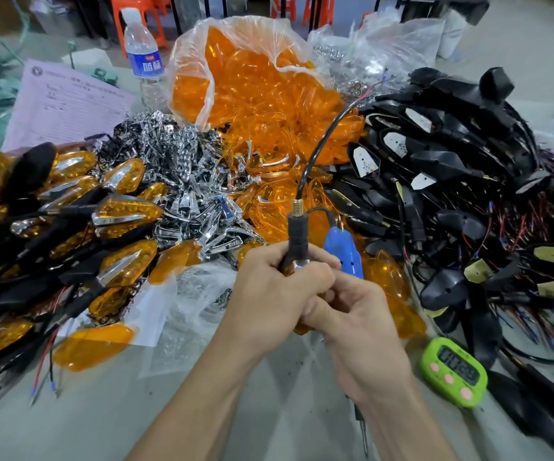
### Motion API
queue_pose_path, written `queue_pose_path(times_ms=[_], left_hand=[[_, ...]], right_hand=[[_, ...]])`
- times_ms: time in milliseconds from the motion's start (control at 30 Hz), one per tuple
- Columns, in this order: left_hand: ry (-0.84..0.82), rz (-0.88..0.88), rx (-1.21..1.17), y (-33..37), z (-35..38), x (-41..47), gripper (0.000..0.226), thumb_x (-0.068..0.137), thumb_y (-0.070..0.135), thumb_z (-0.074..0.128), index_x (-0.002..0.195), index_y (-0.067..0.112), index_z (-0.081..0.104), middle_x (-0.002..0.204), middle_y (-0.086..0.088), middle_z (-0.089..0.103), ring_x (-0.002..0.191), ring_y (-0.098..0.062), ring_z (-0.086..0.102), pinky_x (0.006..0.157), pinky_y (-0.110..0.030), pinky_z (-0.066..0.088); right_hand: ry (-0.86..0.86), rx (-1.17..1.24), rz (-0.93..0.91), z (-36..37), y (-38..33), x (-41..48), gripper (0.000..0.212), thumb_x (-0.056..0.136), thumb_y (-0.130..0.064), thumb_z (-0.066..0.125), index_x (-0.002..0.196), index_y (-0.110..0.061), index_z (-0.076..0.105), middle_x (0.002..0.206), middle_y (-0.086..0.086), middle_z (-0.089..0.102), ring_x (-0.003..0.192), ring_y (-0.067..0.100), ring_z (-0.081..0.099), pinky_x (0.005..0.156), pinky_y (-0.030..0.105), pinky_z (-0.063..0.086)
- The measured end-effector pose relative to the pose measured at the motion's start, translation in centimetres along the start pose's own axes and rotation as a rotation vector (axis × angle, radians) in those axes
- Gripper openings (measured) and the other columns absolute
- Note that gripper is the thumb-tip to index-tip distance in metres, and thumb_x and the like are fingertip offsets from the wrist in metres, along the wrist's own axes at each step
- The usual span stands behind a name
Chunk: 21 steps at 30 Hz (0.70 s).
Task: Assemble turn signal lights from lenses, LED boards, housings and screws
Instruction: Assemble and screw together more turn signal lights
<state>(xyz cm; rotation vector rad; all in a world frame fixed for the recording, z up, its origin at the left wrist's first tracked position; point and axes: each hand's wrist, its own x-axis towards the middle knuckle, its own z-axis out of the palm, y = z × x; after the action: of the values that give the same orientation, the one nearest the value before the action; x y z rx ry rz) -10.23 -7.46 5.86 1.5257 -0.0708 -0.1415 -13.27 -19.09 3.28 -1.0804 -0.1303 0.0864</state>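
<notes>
I hold the turn signal light just above the table, my left hand curled round its black stem and my right hand wrapped over the amber end. I keep the stem up, I judge, so its wire clears the heaps. Finished lights crowd my left and black housings my right, so the open room is the bare tabletop near me, beside the green timer.

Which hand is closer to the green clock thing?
Right. The right hand is just left of the green timer; the left hand is farther left, beyond the right hand. Both grip one turn signal light.
</notes>
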Motion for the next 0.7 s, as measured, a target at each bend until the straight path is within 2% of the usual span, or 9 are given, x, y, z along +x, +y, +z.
queue_pose_path(times_ms=[100, 167, 267, 367, 467, 500, 567, 633, 700], left_hand=[[-0.019, -0.032, 0.043, 0.2, 0.1, 0.4, 0.031, 0.057, 0.032, 0.065, 0.079, 0.014, 0.079, 0.075, -0.022, 0.071, 0.061, -0.023, 0.064, 0.051, -0.033, 0.049], [-0.035, -0.059, 0.128, 0.3, -0.4, 0.6, 0.029, 0.059, 0.034, 0.064, 0.079, 0.018, 0.079, 0.077, -0.018, 0.073, 0.062, -0.019, 0.064, 0.054, -0.033, 0.05], [0.013, -0.007, 0.449, -0.1, -1.9, 0.8, 0.029, 0.061, 0.046, 0.062, 0.081, 0.031, 0.077, 0.069, 0.005, 0.072, 0.054, -0.006, 0.058, 0.052, -0.02, 0.045], [0.115, 0.027, 0.897, 0.2, -2.9, 1.0, 0.029, 0.062, 0.056, 0.062, 0.078, 0.032, 0.065, 0.058, 0.014, 0.062, 0.052, -0.006, 0.054, 0.044, -0.019, 0.035], [0.111, 0.208, 1.201, 0.4, -2.6, 1.0, 0.029, 0.063, 0.043, 0.077, 0.084, 0.031, 0.06, 0.06, 0.006, 0.059, 0.057, -0.018, 0.061, 0.043, -0.023, 0.025], [0.107, 0.274, 1.252, 0.4, -2.6, 0.9, 0.035, 0.065, 0.037, 0.079, 0.097, 0.033, 0.065, 0.065, 0.007, 0.06, 0.061, -0.026, 0.064, 0.043, -0.023, 0.023], [0.065, 0.242, 1.187, 0.4, -3.0, 1.0, 0.074, 0.07, 0.03, 0.083, 0.137, 0.04, 0.053, 0.08, 0.006, 0.07, 0.075, -0.024, 0.07, 0.049, -0.028, 0.041], [0.038, 0.147, 0.975, 0.4, -3.9, 0.9, 0.096, 0.064, 0.026, 0.094, 0.139, 0.055, 0.041, 0.094, 0.02, 0.071, 0.083, -0.001, 0.068, 0.069, -0.015, 0.051], [0.065, 0.164, 0.793, 0.1, -4.5, 1.0, 0.084, 0.053, 0.019, 0.1, 0.119, 0.052, 0.06, 0.092, 0.027, 0.07, 0.086, 0.009, 0.065, 0.072, -0.002, 0.044]], right_hand=[[0.054, 0.061, 0.028, 0.3, 0.6, -0.3, 0.033, 0.073, -0.009, 0.09, 0.104, -0.008, 0.081, 0.08, 0.0, 0.073, 0.073, 0.007, 0.066, 0.064, 0.02, 0.054], [0.093, -0.071, 0.089, 0.5, -0.2, -0.3, 0.026, 0.074, -0.014, 0.088, 0.1, -0.013, 0.082, 0.076, -0.002, 0.072, 0.071, 0.006, 0.064, 0.065, 0.02, 0.054], [0.212, -0.831, 0.154, -0.2, -2.2, 0.2, 0.028, 0.073, -0.031, 0.091, 0.099, -0.035, 0.082, 0.077, -0.014, 0.074, 0.071, 0.0, 0.065, 0.068, 0.02, 0.052], [0.513, -1.201, -0.14, 0.1, -3.8, 0.2, 0.034, 0.075, -0.033, 0.086, 0.106, -0.042, 0.079, 0.096, -0.027, 0.071, 0.095, 0.006, 0.069, 0.091, 0.029, 0.056], [0.188, -1.436, -0.561, 1.3, -4.0, 0.8, 0.055, 0.073, -0.011, 0.072, 0.125, -0.028, 0.073, 0.132, -0.029, 0.06, 0.134, 0.016, 0.052, 0.118, 0.036, 0.038], [0.069, -1.533, -0.6, 1.6, -3.8, 1.2, 0.059, 0.073, -0.007, 0.071, 0.13, -0.023, 0.071, 0.138, -0.018, 0.063, 0.14, 0.021, 0.048, 0.123, 0.045, 0.03], [-0.029, -1.637, -0.489, 1.7, -4.2, 1.9, 0.065, 0.076, -0.007, 0.075, 0.138, -0.021, 0.064, 0.131, -0.005, 0.069, 0.136, 0.024, 0.052, 0.127, 0.05, 0.021], [-0.051, -1.625, -0.281, 1.1, -5.1, 2.4, 0.073, 0.08, -0.02, 0.082, 0.147, -0.032, 0.055, 0.113, -0.008, 0.067, 0.118, 0.012, 0.053, 0.119, 0.03, 0.032], [-0.089, -1.55, -0.171, 0.7, -5.5, 2.6, 0.074, 0.076, -0.034, 0.087, 0.143, -0.042, 0.057, 0.098, -0.023, 0.054, 0.099, -0.002, 0.042, 0.093, 0.005, 0.036]])
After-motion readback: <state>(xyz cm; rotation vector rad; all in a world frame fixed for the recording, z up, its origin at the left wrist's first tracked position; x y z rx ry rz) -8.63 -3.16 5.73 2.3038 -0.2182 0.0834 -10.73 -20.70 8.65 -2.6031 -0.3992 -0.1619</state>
